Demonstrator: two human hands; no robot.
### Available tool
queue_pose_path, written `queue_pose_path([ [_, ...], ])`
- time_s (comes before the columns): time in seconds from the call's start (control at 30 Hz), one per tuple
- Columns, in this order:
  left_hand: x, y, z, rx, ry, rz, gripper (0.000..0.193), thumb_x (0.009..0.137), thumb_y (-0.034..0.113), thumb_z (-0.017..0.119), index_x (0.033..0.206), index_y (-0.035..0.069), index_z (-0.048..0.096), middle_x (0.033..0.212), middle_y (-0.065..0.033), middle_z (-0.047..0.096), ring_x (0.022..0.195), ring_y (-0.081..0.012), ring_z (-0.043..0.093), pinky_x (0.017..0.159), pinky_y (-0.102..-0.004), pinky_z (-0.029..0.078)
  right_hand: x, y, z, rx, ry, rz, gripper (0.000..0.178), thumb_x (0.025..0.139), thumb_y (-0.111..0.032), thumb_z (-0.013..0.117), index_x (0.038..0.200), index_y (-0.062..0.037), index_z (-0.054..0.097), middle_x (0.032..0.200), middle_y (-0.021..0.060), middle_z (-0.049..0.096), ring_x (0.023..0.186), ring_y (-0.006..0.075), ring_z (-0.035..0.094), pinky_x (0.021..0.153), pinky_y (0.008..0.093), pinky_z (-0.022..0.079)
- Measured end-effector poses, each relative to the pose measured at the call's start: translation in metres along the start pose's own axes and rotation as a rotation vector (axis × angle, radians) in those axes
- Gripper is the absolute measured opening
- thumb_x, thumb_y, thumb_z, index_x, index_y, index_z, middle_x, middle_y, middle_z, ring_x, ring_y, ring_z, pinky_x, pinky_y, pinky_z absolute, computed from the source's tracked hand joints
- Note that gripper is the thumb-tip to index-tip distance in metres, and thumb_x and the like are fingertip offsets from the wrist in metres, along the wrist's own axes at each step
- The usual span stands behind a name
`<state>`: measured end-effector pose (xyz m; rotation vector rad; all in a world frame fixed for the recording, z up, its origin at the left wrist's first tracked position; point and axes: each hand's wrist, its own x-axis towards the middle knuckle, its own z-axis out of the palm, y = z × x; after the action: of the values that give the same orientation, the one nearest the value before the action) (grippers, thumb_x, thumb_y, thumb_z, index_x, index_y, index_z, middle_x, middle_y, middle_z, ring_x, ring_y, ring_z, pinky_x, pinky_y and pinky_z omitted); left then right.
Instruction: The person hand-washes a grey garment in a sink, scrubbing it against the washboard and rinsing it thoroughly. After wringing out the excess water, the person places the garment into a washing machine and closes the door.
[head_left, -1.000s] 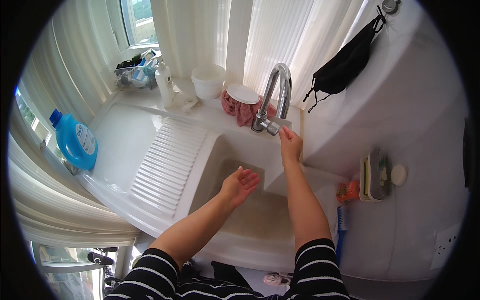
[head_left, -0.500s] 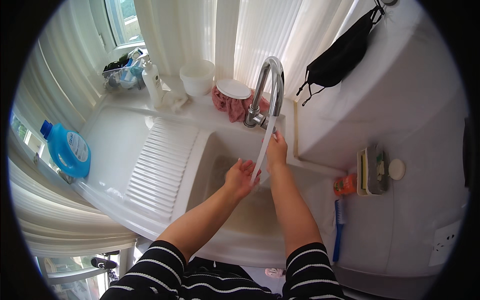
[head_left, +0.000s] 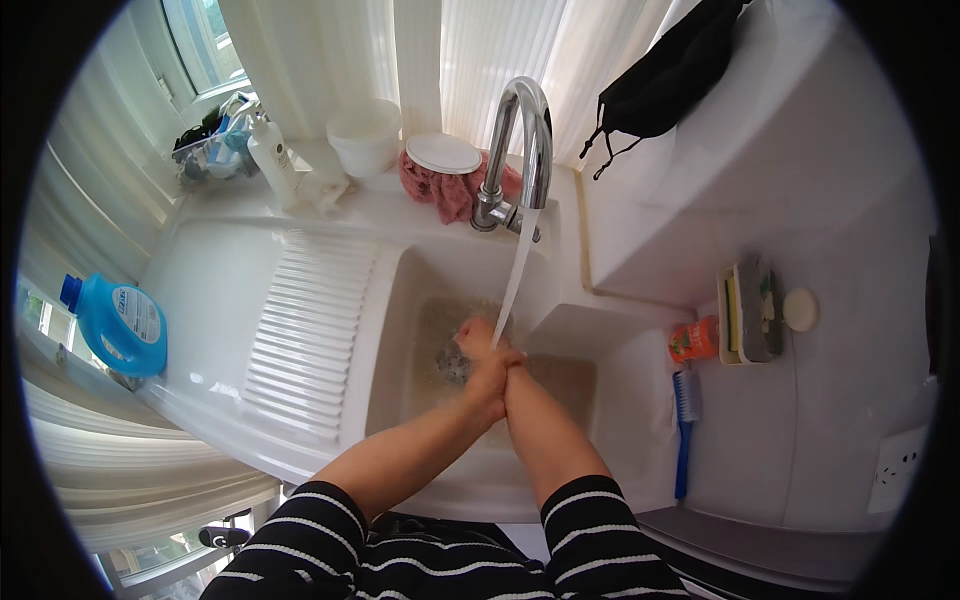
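Observation:
A stream of water [head_left: 517, 275] runs from the curved chrome faucet [head_left: 522, 130] onto my hands in the white sink [head_left: 385, 375]. My left hand [head_left: 490, 383] is wrapped round my right wrist, its fingers closed over it. Beyond it, under the stream, my right hand [head_left: 476, 338] points to the left with its fingers curled in; nothing shows in them. Splashing partly blurs this hand. Below, shallow water covers the basin floor, stirred up around a drain [head_left: 455, 362]. The faucet's small side handle [head_left: 535, 236] stands apart from both hands.
A ribbed washboard [head_left: 310, 335] lies left of the basin, with a blue detergent bottle [head_left: 125, 325] beyond. Behind stand a pump bottle [head_left: 272, 160], white tub [head_left: 365, 140] and pink cloth [head_left: 440, 190]. At right are a blue brush [head_left: 685, 430] and orange container [head_left: 694, 340].
My right hand has left the faucet handle and come down under the stream. My left hand has turned from palm-up and closed round my right wrist. The view has shifted slightly.

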<state>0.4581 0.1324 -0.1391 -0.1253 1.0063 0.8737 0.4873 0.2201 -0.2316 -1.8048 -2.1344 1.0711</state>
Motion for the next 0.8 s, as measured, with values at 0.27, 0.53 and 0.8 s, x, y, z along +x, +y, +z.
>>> queue_pose_path([
  [0.27, 0.035, 0.043, -0.026, -0.391, -0.332, 0.080, 0.031, 0.090, 0.035, 0.052, 0.101, 0.006, 0.058, 0.094, -0.0177, 0.062, 0.086, -0.0350, 0.061, 0.080, -0.0480, 0.052, -0.043, -0.050, -0.005, 1.106, 0.304, 0.433, 0.045, 0.095, -0.031, 0.042, 0.128, -0.0014, 0.052, 0.122, 0.0170, 0.062, 0.114, 0.0293, 0.058, 0.097, 0.0345, 0.047],
  [0.53, 0.119, -0.004, -0.062, -0.705, -0.844, -0.184, 0.031, 0.092, 0.045, 0.055, 0.088, 0.014, 0.058, 0.083, -0.0073, 0.061, 0.072, -0.0272, 0.059, 0.073, -0.0444, 0.051, -0.074, -0.059, -0.047, 1.676, 0.140, 0.394, 0.051, 0.099, -0.031, 0.044, 0.138, 0.0015, 0.037, 0.127, 0.0200, 0.052, 0.125, 0.0314, 0.046, 0.107, 0.0413, 0.037],
  [0.8, 0.114, 0.021, -0.044, -0.227, -0.222, 0.066, 0.029, 0.095, 0.033, 0.051, 0.092, 0.005, 0.059, 0.087, -0.0128, 0.061, 0.078, -0.0298, 0.059, 0.078, -0.0434, 0.052, -0.083, -0.034, 0.032, 0.427, 0.771, 0.060, 0.052, 0.098, -0.027, 0.045, 0.140, 0.0028, 0.035, 0.138, 0.0210, 0.042, 0.128, 0.0328, 0.044, 0.114, 0.0475, 0.022],
])
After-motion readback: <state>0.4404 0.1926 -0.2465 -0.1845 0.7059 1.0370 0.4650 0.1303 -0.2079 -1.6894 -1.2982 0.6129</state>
